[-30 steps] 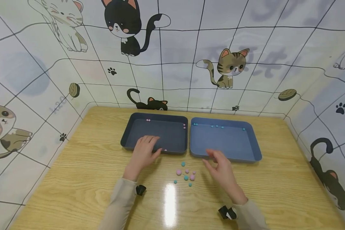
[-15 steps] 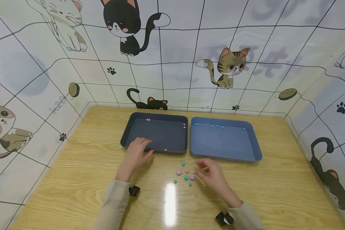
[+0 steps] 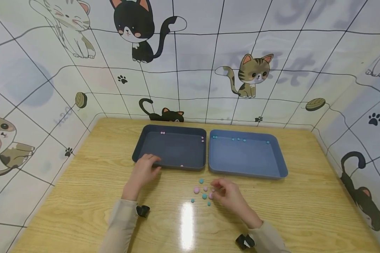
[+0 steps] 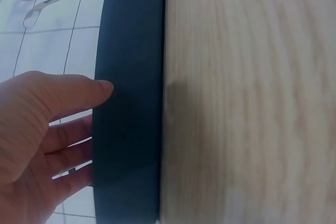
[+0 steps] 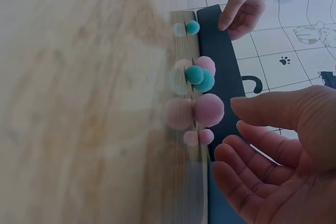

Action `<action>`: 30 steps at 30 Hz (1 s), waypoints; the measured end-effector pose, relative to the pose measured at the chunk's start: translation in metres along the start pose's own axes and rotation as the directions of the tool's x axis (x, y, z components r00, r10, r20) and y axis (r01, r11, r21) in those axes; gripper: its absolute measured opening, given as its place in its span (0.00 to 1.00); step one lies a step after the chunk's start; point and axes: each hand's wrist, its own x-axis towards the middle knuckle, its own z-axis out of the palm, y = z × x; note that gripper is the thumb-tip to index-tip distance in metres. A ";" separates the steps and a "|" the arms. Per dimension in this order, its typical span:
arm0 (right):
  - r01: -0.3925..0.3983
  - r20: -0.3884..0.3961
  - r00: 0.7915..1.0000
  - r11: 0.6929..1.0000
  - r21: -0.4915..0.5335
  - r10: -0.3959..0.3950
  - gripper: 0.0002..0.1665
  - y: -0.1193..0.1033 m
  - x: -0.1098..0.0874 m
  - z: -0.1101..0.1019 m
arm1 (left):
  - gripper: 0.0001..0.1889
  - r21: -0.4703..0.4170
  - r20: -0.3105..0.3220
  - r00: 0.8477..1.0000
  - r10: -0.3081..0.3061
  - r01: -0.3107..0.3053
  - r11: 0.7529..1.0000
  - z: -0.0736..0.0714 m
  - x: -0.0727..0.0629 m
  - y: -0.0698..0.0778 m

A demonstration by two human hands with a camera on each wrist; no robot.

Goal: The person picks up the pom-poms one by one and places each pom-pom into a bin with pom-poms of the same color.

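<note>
My left hand [image 3: 141, 173] is at the near left edge of the dark tray [image 3: 174, 149], its fingers behind the near wall in the left wrist view and its thumb [image 4: 84, 94] on the near side. Nothing is seen in its grasp. Beside a loose group of pink and teal pom-poms, my right hand [image 3: 229, 195] is held with thumb and fingers apart. A larger pink pom-pom [image 5: 209, 110] and a small pink one [image 5: 206, 136] are closest to its fingertips. A teal pom-pom [image 3: 201, 181] and a larger pink pom-pom [image 3: 196, 190] lie further left.
A blue tray [image 3: 247, 158] stands right of the dark one, with several teal pom-poms along its far side. Several small pink pom-poms are inside the dark tray. Both trays sit on a wooden table [image 3: 82, 196] before a cat-print backdrop [image 3: 196, 52].
My right hand has come from the blue tray's near edge left and down to the pom-poms. My left hand has shifted left along the dark tray's near edge.
</note>
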 end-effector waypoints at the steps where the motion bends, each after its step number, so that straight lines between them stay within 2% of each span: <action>1: -0.003 0.008 1.000 1.000 -0.002 0.003 0.17 0.001 0.000 0.000 | 0.13 -0.016 0.010 1.000 -0.017 0.017 1.000 0.000 0.000 -0.001; 6: 0.006 0.029 1.000 1.000 -0.008 -0.006 0.17 0.003 -0.001 0.002 | 0.10 -0.112 0.054 0.994 -0.097 0.102 0.988 0.003 -0.002 -0.008; 9: 0.000 0.046 0.999 1.000 -0.016 0.001 0.16 0.003 -0.001 0.002 | 0.08 -0.163 0.072 0.990 -0.120 0.130 0.978 0.004 -0.002 -0.012; 16: -0.010 0.100 0.995 1.000 -0.026 0.013 0.14 0.005 0.001 0.002 | 0.04 -0.280 0.094 0.987 -0.131 0.153 0.948 0.003 0.000 -0.016; 30: -0.002 0.150 0.989 0.999 -0.035 0.007 0.10 0.004 0.004 0.002 | 0.03 -0.338 0.094 0.986 -0.140 0.164 0.927 0.004 0.002 -0.023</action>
